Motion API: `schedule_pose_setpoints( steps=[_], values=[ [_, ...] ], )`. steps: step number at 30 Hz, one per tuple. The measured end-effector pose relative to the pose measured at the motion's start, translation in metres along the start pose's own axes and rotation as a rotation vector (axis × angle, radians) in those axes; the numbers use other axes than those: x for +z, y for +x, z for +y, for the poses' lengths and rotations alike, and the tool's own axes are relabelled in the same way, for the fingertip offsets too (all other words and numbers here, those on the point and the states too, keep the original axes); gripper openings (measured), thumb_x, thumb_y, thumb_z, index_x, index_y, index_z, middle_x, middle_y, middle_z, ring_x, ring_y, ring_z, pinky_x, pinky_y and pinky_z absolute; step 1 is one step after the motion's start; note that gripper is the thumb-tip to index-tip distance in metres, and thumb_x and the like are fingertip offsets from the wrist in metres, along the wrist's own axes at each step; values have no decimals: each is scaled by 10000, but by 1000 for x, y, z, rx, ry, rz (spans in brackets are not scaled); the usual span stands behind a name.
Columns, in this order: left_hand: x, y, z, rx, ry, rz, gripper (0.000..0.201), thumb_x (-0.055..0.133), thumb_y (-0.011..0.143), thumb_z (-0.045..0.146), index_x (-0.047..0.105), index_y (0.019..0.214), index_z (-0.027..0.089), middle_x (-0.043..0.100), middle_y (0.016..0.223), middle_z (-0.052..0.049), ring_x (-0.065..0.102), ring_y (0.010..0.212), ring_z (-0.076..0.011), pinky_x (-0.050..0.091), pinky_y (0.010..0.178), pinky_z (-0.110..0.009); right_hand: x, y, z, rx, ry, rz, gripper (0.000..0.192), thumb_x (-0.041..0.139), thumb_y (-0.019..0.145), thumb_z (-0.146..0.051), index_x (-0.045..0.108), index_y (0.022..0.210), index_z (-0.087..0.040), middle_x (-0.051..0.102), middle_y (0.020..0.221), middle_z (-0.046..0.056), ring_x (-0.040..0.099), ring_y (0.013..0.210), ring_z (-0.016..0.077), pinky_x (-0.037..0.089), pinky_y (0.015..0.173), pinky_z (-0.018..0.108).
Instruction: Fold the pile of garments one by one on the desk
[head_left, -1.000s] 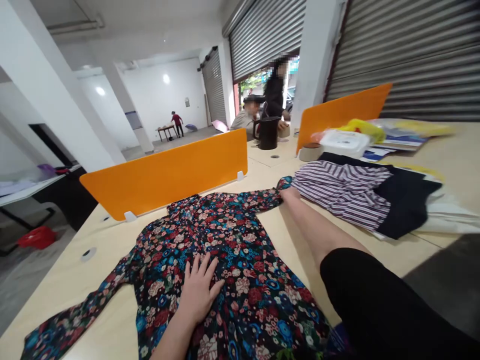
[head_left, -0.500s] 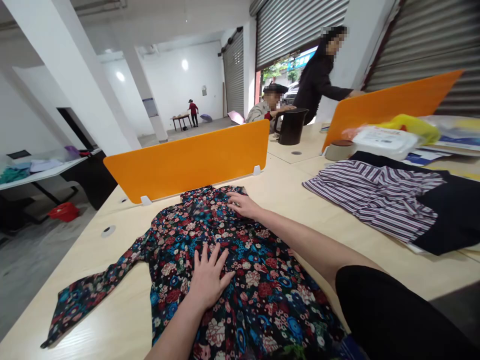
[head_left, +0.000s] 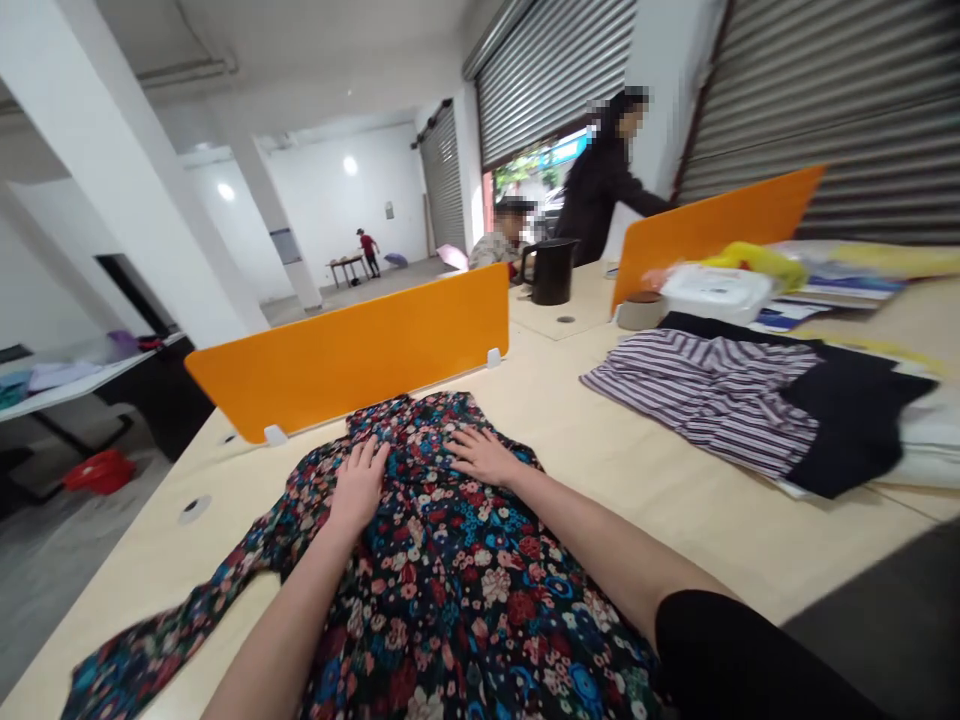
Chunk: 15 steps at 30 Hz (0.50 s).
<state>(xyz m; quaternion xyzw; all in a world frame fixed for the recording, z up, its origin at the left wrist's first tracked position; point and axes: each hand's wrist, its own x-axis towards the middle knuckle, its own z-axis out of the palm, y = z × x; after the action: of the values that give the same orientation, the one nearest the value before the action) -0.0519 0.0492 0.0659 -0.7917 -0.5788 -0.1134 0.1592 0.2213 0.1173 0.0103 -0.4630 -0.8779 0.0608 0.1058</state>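
Observation:
A dark floral garment [head_left: 450, 590] lies spread on the pale wooden table [head_left: 660, 500] in front of me. Its right sleeve is folded in over the chest; the left sleeve [head_left: 150, 650] trails toward the near left edge. My left hand [head_left: 360, 485] rests flat on the upper left chest of the garment, fingers apart. My right hand [head_left: 480, 455] lies flat on the upper right chest, near the collar, fingers spread. Neither hand grips the cloth.
An orange divider [head_left: 352, 350] stands just behind the garment. To the right lie a striped shirt [head_left: 697, 390] and dark clothes [head_left: 847, 410], with a white box [head_left: 712, 290] behind. A black jug [head_left: 551, 270] and two people are farther back.
The right sleeve was folded in from the far right onto the chest. My left hand slid up from the garment's middle to its upper left. My right hand stays flat near the collar.

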Motion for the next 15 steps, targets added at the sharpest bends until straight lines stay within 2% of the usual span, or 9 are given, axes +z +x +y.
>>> schedule_pose_setpoints(
  steps=[3, 5, 7, 12, 15],
  values=[
    [10, 32, 0, 124, 142, -121, 656, 339, 819, 4, 422, 1398, 300, 289, 1538, -76, 237, 1409, -326, 274, 1080, -596, 1, 2, 4, -23, 21, 27, 510, 338, 950, -512, 352, 1441, -371, 278, 1541, 9, 174, 1429, 250, 105, 1133, 522],
    [14, 44, 4, 172, 189, -179, 644, 329, 794, -27, 518, 1318, 296, 293, 1536, -77, 227, 1414, -319, 241, 1088, -610, 2, 2, 6, -38, 36, 51, 509, 350, 946, -519, 358, 1436, -378, 285, 1538, 3, 165, 1431, 237, 100, 1139, 506],
    [13, 48, 6, 219, 210, -195, 548, 341, 794, -15, 608, 1193, 249, 348, 1509, -93, 231, 1414, -314, 232, 1094, -608, 2, 2, 7, -46, 51, 51, 501, 357, 945, -526, 375, 1426, -385, 294, 1535, -3, 157, 1433, 233, 95, 1141, 501],
    [-1, 29, 0, 335, 214, -57, 341, 381, 844, 71, 660, 976, 218, 545, 1346, -103, 284, 1395, -290, 174, 1137, -561, -5, 0, 3, -22, 65, 12, 489, 342, 952, -533, 393, 1416, -386, 290, 1538, -4, 140, 1435, 257, 83, 1136, 533],
    [-6, 1, -2, 307, 279, -46, 327, 369, 866, 94, 658, 964, 213, 645, 1139, -124, 431, 1295, -283, 202, 1130, -509, -10, -1, 0, -24, 59, 19, 514, 334, 952, -539, 388, 1428, -353, 287, 1539, 21, 162, 1429, 266, 111, 1133, 537]
  ],
)
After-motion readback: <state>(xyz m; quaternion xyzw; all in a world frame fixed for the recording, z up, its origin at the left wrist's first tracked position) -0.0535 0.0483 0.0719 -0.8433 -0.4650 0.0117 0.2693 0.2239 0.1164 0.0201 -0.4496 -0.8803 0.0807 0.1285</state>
